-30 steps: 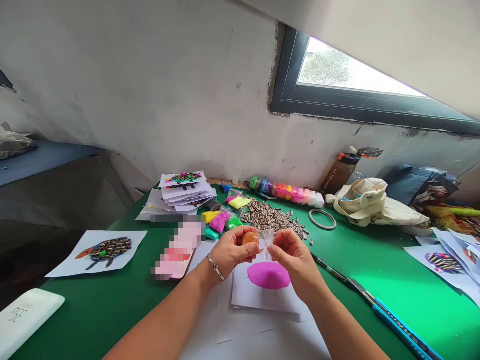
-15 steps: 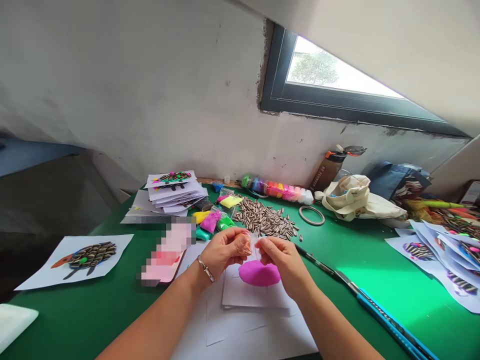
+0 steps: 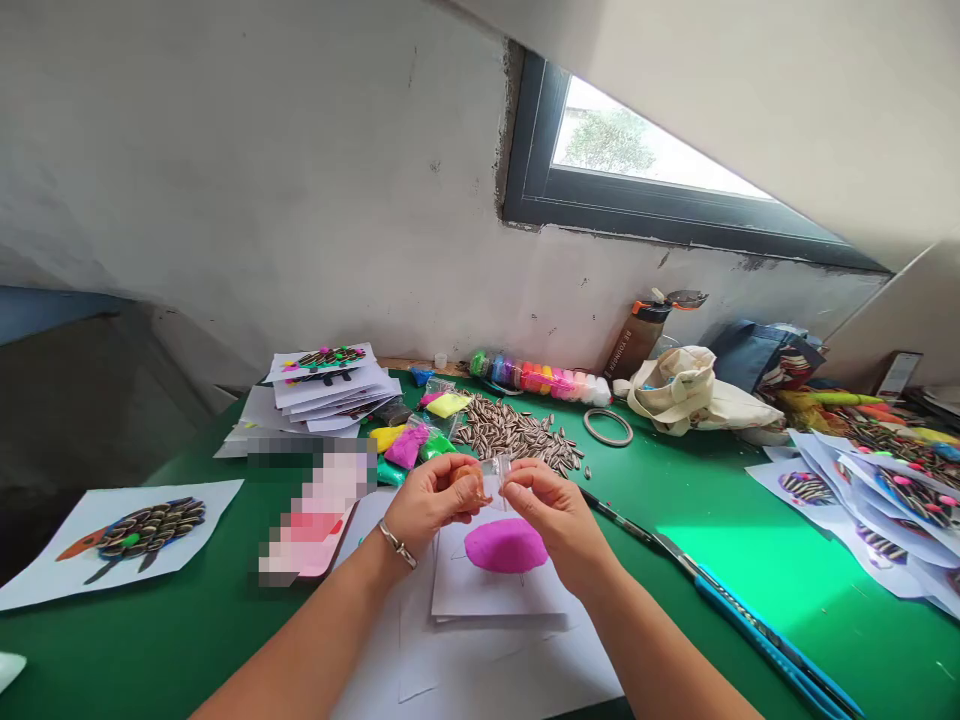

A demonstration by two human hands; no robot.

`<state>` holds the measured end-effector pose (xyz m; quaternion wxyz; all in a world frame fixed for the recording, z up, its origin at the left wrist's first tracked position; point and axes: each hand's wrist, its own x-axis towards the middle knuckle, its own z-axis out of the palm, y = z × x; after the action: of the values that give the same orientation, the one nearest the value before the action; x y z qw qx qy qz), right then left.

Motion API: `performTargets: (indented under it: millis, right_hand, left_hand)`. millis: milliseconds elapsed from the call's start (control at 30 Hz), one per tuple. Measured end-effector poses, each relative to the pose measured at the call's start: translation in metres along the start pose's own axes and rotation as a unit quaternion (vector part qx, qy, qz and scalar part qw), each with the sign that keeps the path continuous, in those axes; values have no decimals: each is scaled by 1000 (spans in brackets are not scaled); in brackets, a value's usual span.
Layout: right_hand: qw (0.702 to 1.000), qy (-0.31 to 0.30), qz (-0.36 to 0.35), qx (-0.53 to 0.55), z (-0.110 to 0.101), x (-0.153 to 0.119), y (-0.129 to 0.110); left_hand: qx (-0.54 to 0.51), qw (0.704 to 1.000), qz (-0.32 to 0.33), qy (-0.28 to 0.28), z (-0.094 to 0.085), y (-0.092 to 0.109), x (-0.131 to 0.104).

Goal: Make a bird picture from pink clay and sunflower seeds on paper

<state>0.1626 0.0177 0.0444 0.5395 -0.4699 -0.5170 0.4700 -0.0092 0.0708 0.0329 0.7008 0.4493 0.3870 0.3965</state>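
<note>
The green bench (image 3: 697, 480) spreads under everything, with a large white sheet (image 3: 487, 670) at its near edge and a smaller stack of white paper (image 3: 495, 602) on that sheet, bearing a flat magenta oval (image 3: 506, 548). Above the far part of the oval, both hands are partly closed in pinching grips, raised close together: the left hand (image 3: 435, 503) grasps an orange lump (image 3: 474, 476) at one end of a small clear bag (image 3: 495, 483), and the right hand (image 3: 551, 512) pinches the bag's other end between thumb and fingers. Whether part of the lump lies inside the film, I cannot tell. Among the containers, a cream cloth bag (image 3: 675, 392) slumps near the wall with something blue showing in its mouth, beside a brown bottle (image 3: 634, 342) that has its lid flipped up; its contents are hidden. Left of the bottle lies a long clear pack (image 3: 540, 380) of material in many colours. Small packets sit nearer the hands, among them magenta (image 3: 407, 447), yellow, green and teal ones, beside a heap of striped seeds (image 3: 517, 435). Compared with half a second ago, the bag's film looks flatter between the fingers, and the view has turned rightward, leaving only a corner of the white device (image 3: 10, 668).
</note>
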Motion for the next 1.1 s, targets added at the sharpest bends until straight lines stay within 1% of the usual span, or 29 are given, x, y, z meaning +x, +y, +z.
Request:
performTargets:
  millis: [67,133,200,333,400,533,633,767,833,933,1000,1100]
  right_hand:
    - [999,-14,1,-45,1,0,2]
    - [996,-43,-1,-76,2,0,5]
    - [993,-60,-16,-97,4,-1,9]
    - [990,-31,-70,-115,7,-2,13]
    - [990,-33,-89,-107,8,-2,13]
    - [988,-36,-104,-109,8,-4,10]
    - [977,-15,-127,-173,7,-4,11]
    - [945,39,-156,-285,4,-3,16]
    - [944,46,-160,-286,4,-2,19]
    - [956,14,-155,-247,7,-2,19]
    - [960,-4,-149,-238,9,-3,18]
    - [958,8,-153,-243,11,-4,18]
  left_hand:
    - [-13,1000,3,8,1,3,-2]
    - [-25,1000,2,8,1,5,-3]
    - [-28,1000,0,3,2,5,-4]
    - [-26,1000,-5,-3,3,2,-4]
    - [-29,1000,-8,-6,4,2,-5]
    - [-32,999,-11,-4,6,3,-6]
    - [-29,999,-15,-9,8,4,-8]
    - [-22,999,-13,-26,7,1,-8]
    - [-27,999,-9,-29,6,0,-6]
    - [-42,999,-12,-15,5,1,-4]
    - [-49,999,-19,0,5,2,-4]
    - [-56,998,-34,9,7,4,-6]
